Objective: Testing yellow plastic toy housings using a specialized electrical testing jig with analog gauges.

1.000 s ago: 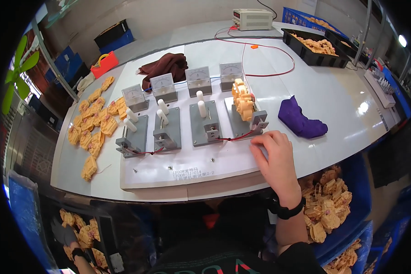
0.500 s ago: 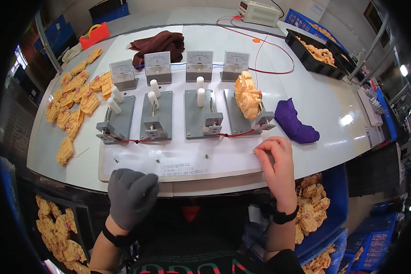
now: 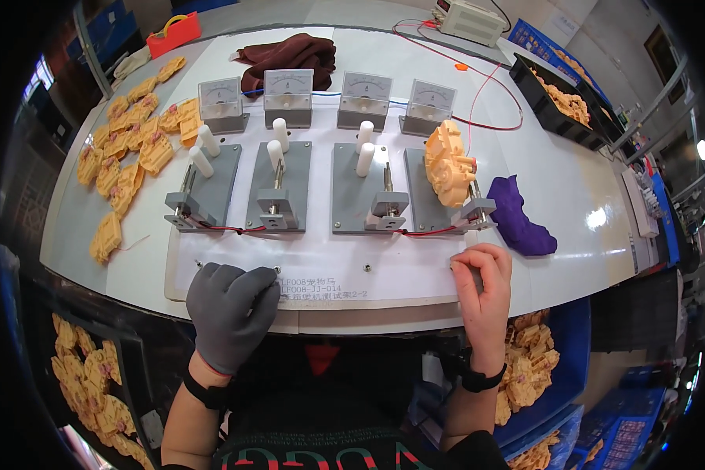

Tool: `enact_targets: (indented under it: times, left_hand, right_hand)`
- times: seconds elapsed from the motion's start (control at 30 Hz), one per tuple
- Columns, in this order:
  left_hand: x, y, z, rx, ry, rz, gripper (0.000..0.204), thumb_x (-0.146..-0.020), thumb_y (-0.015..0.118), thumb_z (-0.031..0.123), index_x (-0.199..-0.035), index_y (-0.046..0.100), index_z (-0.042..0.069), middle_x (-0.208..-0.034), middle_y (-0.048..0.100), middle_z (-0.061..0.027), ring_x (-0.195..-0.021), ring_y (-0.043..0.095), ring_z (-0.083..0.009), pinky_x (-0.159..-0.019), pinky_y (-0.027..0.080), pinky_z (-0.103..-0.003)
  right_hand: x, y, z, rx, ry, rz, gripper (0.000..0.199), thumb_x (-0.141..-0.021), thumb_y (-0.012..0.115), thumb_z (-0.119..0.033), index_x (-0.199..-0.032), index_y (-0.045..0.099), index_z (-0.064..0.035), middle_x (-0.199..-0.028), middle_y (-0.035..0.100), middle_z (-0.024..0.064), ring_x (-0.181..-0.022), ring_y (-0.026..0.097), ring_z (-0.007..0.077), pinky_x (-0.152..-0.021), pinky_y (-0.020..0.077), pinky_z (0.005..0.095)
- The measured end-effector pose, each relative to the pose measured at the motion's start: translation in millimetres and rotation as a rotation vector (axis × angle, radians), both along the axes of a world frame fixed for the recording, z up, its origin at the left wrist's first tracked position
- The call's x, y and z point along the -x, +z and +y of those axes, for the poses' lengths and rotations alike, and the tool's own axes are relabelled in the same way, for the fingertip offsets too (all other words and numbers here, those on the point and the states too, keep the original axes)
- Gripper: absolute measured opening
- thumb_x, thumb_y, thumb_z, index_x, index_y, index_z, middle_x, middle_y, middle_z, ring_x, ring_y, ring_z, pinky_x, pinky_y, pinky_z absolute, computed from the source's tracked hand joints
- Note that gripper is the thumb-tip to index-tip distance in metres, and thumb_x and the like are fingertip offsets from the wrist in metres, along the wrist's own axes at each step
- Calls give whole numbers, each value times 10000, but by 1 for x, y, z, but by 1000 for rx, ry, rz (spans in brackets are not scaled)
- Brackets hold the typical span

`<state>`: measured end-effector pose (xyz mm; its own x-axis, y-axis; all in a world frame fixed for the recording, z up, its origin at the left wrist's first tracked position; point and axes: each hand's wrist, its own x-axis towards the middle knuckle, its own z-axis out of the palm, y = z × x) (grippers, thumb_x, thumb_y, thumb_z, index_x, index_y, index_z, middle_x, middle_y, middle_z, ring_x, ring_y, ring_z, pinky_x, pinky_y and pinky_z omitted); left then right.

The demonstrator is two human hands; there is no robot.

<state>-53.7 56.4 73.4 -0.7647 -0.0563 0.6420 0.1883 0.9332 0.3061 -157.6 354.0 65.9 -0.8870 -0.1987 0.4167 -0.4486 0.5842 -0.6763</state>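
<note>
My left hand (image 3: 233, 315), in a grey glove, is curled closed at the board's front left edge. Its knuckles come beside a small metal stud (image 3: 277, 269); whatever its fingers may hold is hidden. My bare right hand (image 3: 486, 294) rests at the board's right front corner, thumb and fingertips pinched together. Anything between those tips is too small to make out. Ahead of it, a yellow plastic housing (image 3: 448, 166) sits upright on the rightmost grey fixture (image 3: 421, 211). Three more grey fixtures (image 3: 352, 205) with white pegs (image 3: 365, 160) stand to its left. The white board (image 3: 321, 254) carries them all.
Analog meters (image 3: 288, 98) line the back of the board. Several yellow housings (image 3: 133, 149) lie at left. A purple cloth (image 3: 521, 219) is at right, a brown cloth (image 3: 294, 59) behind. A black bin (image 3: 525, 88) and a power supply (image 3: 470, 22) stand farther back.
The view has shifted a little. My left hand has moved forward onto the board's front edge, close to the studs. My right hand keeps its pinch near the same corner.
</note>
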Motion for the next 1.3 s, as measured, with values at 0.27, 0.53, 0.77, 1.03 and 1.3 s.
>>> enact_targets:
  times: [0.27, 0.53, 0.77, 1.03, 1.3]
  left_hand:
    - [0, -1, 0, 7, 9, 10, 186, -719, 760, 75, -876, 675, 129, -682, 554, -20, -631, 538, -234, -590, 420, -365]
    - [1, -2, -1, 8, 14, 19, 180, -720, 761, 78, -869, 676, 131, -673, 553, -16, -620, 531, -226, -581, 410, -362]
    - [0, -2, -1, 5, 5, 19, 182, -721, 760, 80, -874, 674, 128, -676, 558, -20, -616, 532, -231, -578, 408, -364]
    - [0, -1, 0, 8, 11, 28, 180, -726, 762, 89, -878, 675, 132, -689, 565, -22, -629, 545, -233, -585, 419, -363]
    - [0, -1, 0, 5, 11, 21, 188, -729, 765, 89, -887, 675, 137, -700, 569, -16, -638, 548, -229, -588, 422, -363]
  right_hand:
    - [0, -2, 0, 35, 27, -29, 92, -881, 683, -72, -966, 661, -48, -1062, 560, 80, -1037, 512, 256, -895, 439, 337]
    - [0, -2, 0, 58, 26, -46, 87, -878, 688, -68, -959, 663, -50, -1063, 554, 78, -1041, 516, 247, -907, 436, 329]
    - [1, -4, 3, 85, 40, -68, 94, -873, 691, -68, -961, 663, -49, -1073, 550, 78, -1045, 516, 244, -908, 434, 325]
    - [2, -6, 4, 112, 56, -58, 103, -856, 706, -64, -942, 650, -58, -1072, 546, 69, -1034, 512, 234, -887, 435, 318]
    - [1, -7, 1, 120, 43, -35, 117, -838, 732, -69, -918, 648, -64, -1045, 554, 61, -1010, 513, 225, -864, 438, 315]
